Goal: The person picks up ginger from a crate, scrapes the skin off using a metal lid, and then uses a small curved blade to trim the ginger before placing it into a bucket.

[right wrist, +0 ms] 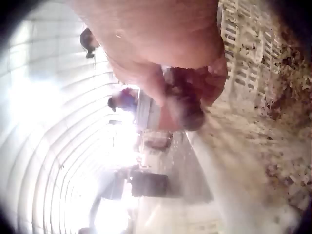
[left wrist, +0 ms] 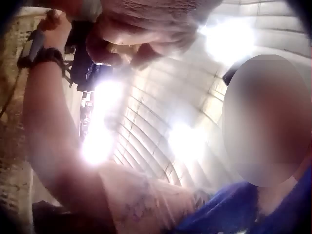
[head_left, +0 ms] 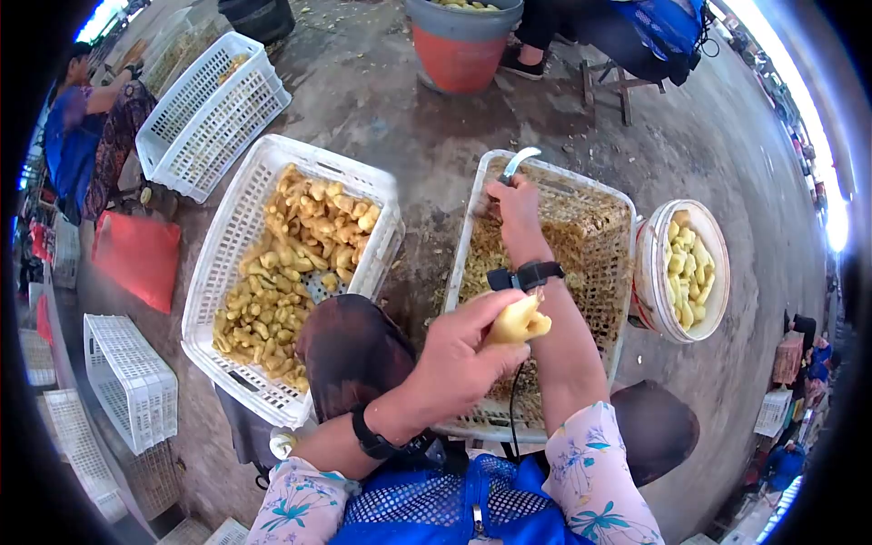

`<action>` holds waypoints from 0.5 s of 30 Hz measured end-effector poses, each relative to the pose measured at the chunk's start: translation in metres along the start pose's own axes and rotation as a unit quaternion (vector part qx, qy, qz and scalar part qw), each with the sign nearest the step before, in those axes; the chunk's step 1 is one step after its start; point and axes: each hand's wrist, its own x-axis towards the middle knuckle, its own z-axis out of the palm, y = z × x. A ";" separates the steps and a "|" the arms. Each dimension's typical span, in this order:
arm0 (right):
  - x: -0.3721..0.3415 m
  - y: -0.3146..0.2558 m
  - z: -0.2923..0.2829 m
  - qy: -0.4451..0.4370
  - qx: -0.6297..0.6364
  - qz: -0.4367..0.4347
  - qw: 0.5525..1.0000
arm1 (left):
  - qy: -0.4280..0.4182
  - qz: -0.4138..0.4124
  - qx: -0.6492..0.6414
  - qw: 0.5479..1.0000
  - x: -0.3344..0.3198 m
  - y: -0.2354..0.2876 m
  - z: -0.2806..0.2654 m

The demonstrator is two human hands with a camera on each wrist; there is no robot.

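Observation:
My left hand (head_left: pixel 459 359) pinches a peeled, pale yellow piece of ginger (head_left: pixel 518 322) between thumb and fingers, over the near part of the peelings crate. Only a bit of that ginger (left wrist: pixel 126 50) shows beneath the fingers in the left wrist view. Farther forward, over the same crate, my right hand (head_left: pixel 520 216) grips a knife with a pale curved blade (head_left: pixel 521 160). Its dark handle (right wrist: pixel 189 114) shows inside the curled fingers in the right wrist view. Brown ginger peelings (head_left: pixel 581 245) cover the bottom of the white crate (head_left: pixel 472 218) below.
Left of my knee stands a white crate (head_left: pixel 195 341) of unpeeled ginger (head_left: pixel 300 245). A white bucket (head_left: pixel 647 282) of peeled ginger (head_left: pixel 688 272) stands right. Beyond are a red-grey tub (head_left: pixel 463 54), a white crate (head_left: pixel 218 118), a red bag (head_left: pixel 138 262) and seated people.

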 end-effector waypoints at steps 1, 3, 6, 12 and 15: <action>-0.007 -0.001 -0.005 0.012 0.019 -0.020 1.000 | 0.003 -0.044 -0.050 0.998 0.001 0.002 -0.001; -0.027 -0.011 -0.021 0.037 0.054 -0.067 0.996 | 0.005 -0.126 -0.149 0.981 0.002 0.010 -0.004; -0.096 -0.052 -0.047 -0.046 -0.032 -0.038 0.998 | 0.022 -0.111 -0.154 0.982 0.001 0.018 -0.001; -0.231 -0.102 -0.090 -0.087 -0.183 -0.130 0.971 | -0.043 -0.114 -0.174 0.977 -0.005 0.017 -0.008; -0.271 -0.111 -0.108 -0.135 -0.227 -0.238 0.935 | -0.064 -0.126 -0.140 0.980 -0.007 0.021 -0.010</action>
